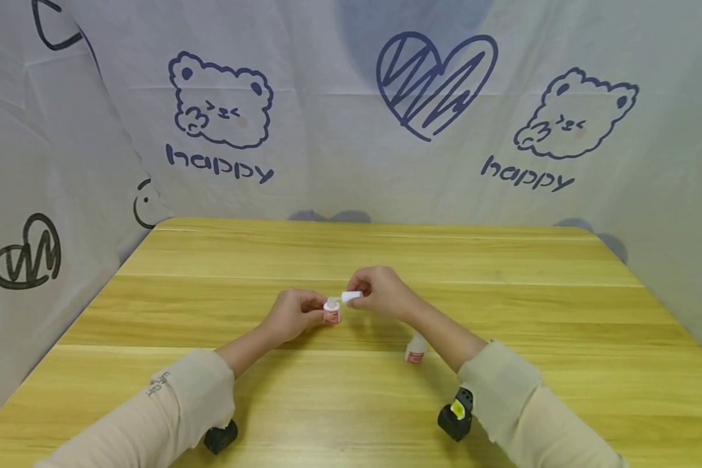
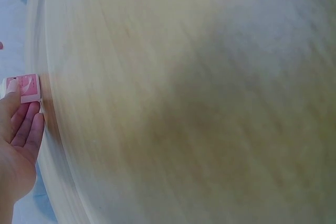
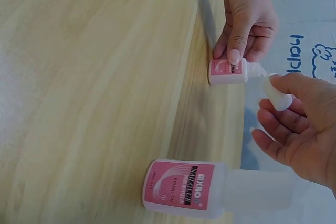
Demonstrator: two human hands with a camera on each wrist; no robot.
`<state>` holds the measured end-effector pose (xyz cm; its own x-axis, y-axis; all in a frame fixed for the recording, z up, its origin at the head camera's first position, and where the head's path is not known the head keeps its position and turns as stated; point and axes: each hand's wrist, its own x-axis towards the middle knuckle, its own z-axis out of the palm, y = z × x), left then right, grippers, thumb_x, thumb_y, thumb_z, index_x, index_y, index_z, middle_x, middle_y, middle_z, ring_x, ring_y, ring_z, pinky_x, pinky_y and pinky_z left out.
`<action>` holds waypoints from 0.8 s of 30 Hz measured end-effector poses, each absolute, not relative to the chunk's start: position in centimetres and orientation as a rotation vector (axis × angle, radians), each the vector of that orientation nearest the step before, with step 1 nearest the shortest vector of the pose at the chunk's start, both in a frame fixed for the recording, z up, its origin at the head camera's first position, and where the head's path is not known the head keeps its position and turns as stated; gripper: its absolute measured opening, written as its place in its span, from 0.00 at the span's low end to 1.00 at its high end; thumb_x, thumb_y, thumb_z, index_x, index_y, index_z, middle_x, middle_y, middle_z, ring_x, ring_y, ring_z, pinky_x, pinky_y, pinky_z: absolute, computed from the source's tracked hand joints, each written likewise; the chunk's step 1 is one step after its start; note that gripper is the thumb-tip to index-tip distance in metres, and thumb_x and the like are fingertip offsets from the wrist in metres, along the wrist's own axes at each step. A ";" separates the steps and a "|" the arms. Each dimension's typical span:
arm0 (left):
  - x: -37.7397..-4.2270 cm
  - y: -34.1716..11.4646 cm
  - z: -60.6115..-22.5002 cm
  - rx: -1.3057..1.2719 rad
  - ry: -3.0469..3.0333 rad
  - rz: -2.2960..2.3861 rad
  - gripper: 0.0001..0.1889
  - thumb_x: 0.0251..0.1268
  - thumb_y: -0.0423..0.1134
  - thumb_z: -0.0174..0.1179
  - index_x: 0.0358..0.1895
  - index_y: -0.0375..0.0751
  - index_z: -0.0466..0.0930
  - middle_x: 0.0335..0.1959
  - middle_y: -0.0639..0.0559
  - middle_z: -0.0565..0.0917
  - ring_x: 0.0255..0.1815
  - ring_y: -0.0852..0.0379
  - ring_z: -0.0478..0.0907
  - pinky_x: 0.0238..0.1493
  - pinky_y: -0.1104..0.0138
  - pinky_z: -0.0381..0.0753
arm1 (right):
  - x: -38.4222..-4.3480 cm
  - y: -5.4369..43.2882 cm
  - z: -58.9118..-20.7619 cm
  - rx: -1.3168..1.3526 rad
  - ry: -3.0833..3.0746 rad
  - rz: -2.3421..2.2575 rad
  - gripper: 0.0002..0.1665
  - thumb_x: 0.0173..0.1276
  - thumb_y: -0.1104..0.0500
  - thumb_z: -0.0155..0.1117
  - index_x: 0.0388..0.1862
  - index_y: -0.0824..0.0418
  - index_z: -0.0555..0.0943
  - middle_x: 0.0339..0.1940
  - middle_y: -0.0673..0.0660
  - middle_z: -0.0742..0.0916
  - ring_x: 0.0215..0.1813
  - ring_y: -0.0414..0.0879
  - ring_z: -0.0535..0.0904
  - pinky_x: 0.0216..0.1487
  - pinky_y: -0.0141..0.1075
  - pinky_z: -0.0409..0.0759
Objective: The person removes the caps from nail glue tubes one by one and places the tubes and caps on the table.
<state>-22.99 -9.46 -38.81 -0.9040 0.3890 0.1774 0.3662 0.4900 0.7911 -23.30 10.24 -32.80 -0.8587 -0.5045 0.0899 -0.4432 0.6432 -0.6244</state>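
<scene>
My left hand [image 1: 292, 314] pinches a small nail glue bottle [image 3: 227, 72] with a pink label between thumb and fingers. The bottle stands upright on the table, its neck uncapped. My right hand [image 1: 383, 294] pinches a white brush cap [image 3: 278, 94], tilted beside the bottle's mouth, its thin tip right at the neck in the right wrist view. In the left wrist view the left thumb lies over the pink label [image 2: 26, 86]. A second nail glue bottle [image 3: 181, 187], with its white cap on, stands nearer, beside the right forearm.
The wooden table [image 1: 327, 396] runs back to a white cloth backdrop [image 1: 327, 117] with drawn bears and hearts. Black wrist devices [image 1: 456, 416] hang at both sleeve cuffs, low over the table's near part.
</scene>
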 end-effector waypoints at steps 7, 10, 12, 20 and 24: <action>-23.0 -9.4 -38.8 0.699 2.713 1.407 0.10 0.55 0.31 0.63 0.38 0.27 0.83 0.35 0.37 0.86 0.39 0.49 0.84 0.39 0.68 0.83 | -23.4 10.1 -32.6 -0.877 2.757 -0.908 0.06 0.56 0.65 0.68 0.32 0.68 0.81 0.26 0.57 0.85 0.28 0.38 0.73 0.31 0.25 0.73; -22.9 -9.4 -38.8 0.714 2.735 1.388 0.10 0.55 0.31 0.63 0.38 0.27 0.83 0.35 0.38 0.86 0.38 0.49 0.84 0.38 0.67 0.83 | -23.4 10.0 -32.7 -0.957 2.790 -0.810 0.06 0.56 0.66 0.67 0.32 0.68 0.82 0.24 0.56 0.84 0.26 0.37 0.70 0.29 0.24 0.70; -22.9 -9.4 -38.8 0.713 2.741 1.381 0.10 0.55 0.31 0.64 0.38 0.28 0.83 0.35 0.39 0.86 0.38 0.50 0.84 0.38 0.67 0.83 | -23.3 9.9 -32.7 -0.989 2.807 -0.757 0.06 0.56 0.66 0.66 0.31 0.68 0.81 0.22 0.56 0.83 0.25 0.38 0.69 0.27 0.24 0.69; -22.8 -9.4 -38.8 0.720 2.738 1.384 0.10 0.56 0.31 0.63 0.40 0.28 0.83 0.35 0.39 0.86 0.39 0.50 0.84 0.38 0.67 0.83 | -23.0 9.7 -32.9 -0.956 2.830 -0.700 0.07 0.58 0.65 0.65 0.34 0.68 0.81 0.22 0.55 0.81 0.24 0.38 0.67 0.26 0.25 0.66; -22.9 -9.4 -38.8 0.719 2.745 1.378 0.10 0.56 0.32 0.63 0.39 0.29 0.83 0.35 0.40 0.87 0.39 0.50 0.84 0.39 0.66 0.83 | -23.1 9.9 -33.2 -0.952 2.849 -0.670 0.08 0.58 0.65 0.65 0.35 0.69 0.81 0.23 0.55 0.82 0.25 0.38 0.68 0.28 0.25 0.67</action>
